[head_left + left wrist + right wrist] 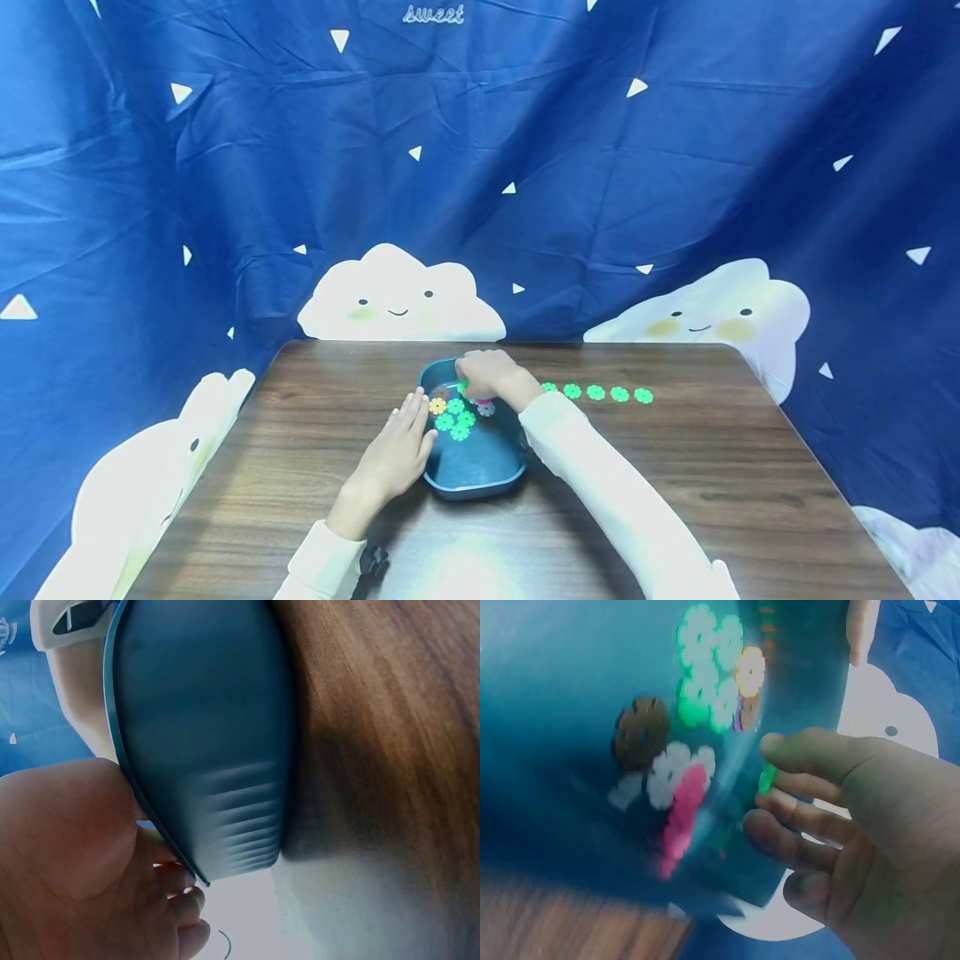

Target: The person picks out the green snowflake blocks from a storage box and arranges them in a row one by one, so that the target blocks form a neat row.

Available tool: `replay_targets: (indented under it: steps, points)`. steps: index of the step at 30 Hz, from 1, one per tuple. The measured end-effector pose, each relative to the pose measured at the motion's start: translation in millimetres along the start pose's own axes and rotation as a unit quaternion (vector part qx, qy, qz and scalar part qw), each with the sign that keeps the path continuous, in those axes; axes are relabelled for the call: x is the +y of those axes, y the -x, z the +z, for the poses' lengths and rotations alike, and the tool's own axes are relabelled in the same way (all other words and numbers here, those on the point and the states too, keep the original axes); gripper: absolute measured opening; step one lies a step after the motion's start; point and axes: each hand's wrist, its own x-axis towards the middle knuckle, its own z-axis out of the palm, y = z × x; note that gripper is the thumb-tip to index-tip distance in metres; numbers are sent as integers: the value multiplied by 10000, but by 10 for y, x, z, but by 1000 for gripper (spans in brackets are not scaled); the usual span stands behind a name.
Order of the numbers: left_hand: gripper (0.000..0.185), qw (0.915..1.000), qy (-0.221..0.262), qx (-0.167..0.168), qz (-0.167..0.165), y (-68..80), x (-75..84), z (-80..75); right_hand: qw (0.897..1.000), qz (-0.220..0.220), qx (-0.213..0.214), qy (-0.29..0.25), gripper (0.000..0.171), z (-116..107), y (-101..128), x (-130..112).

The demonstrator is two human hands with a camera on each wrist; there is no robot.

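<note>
Blue backdrop (480, 183) is filling the background, with "sweet" printed in white script at the top. Left wrist view is also catching white marks at its left edge, cut off, unreadable. Wood-grain worktop (712, 475) is carrying everything. Printed smiling cloud (401, 292) is showing just behind it. Blue tray (474, 462) is sitting mid-worktop; left wrist view is showing ribs on its outer wall, which head view is missing. Left hand (397, 446) is resting against the tray's left side, fingers straight, gripping nothing. Right hand (487, 372) is reaching over the tray's far end. Row of green flower pieces (596, 392) is lying on the worktop, right of the tray. Inside the tray, more greens are clustering beside an orange piece (437, 406). Right wrist view, blurry, is showing brown (642, 733), white (669, 777) and pink pieces (686, 814) more clearly, plus the pinch: right thumb and fingers are holding one green piece (767, 779), narrow gap.
</note>
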Motion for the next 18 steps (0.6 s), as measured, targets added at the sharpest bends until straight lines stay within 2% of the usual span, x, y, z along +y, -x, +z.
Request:
replay_targets:
  steps: [9,18]
  points:
    - [62,10000,-43,8,-23,-5,-11,16,9992,-30,378,-141,31,-86,217,215]
    - [61,9999,-58,104,34,-13,-21,36,9976,30,694,-73,30,-167,573,456]
